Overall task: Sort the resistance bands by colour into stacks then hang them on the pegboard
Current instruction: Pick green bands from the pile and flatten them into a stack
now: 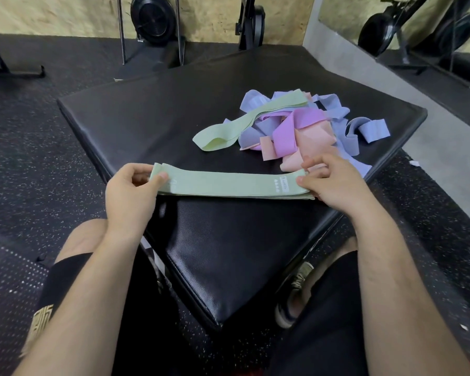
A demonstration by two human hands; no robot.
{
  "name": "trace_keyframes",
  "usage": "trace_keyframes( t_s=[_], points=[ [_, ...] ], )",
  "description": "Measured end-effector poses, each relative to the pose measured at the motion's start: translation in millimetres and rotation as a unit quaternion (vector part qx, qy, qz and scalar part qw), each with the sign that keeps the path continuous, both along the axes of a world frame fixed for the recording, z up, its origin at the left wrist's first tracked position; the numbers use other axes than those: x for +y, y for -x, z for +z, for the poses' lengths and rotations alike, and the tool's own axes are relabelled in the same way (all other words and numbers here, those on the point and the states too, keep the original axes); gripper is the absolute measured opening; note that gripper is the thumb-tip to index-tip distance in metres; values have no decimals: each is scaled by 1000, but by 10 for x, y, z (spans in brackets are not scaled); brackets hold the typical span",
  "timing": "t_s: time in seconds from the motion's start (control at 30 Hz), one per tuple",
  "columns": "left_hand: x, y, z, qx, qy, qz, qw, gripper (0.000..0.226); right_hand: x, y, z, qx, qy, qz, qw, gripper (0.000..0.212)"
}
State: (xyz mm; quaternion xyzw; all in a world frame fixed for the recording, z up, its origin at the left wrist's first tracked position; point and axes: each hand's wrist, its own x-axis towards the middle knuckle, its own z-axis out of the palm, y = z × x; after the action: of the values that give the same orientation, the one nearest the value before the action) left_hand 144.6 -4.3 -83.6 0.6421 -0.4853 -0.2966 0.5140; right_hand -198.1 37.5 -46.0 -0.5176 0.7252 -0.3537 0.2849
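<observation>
Green bands (228, 187) (likely soft, floppy) handle best by the ends, where left hand (130, 191) and right hand (334, 183) pinch them.

Black padded mat (228, 253) on speckled floor (38, 158). Flat green band stack (223, 184) near front; tangled pastel band pile (296, 126) behind, rightward.

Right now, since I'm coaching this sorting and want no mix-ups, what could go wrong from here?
The left hand pinches the green stack at its end near the edge of the black mat; released, layers may slip off. The right hand holds the other end beside a pink band of the mixed pile, which could get dragged in. Pulling the loose green band off that pile may tangle others.
</observation>
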Motion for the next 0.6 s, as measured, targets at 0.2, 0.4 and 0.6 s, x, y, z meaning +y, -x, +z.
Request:
trace_keyframes(
  t_s=[0.2,0.4,0.6],
  points=[
    [24,49,-9,-84,20,-4,996,17,13,-12,-76,25,24,-5,999,21],
    [7,84,-54,-119,55,-22,991,23,25,-16,-107,48,40,-29,998,11],
    [-9,115,-90,-181,30,-36,982,24,32,-56,-146,129,56,-26,990,6]
  ],
)
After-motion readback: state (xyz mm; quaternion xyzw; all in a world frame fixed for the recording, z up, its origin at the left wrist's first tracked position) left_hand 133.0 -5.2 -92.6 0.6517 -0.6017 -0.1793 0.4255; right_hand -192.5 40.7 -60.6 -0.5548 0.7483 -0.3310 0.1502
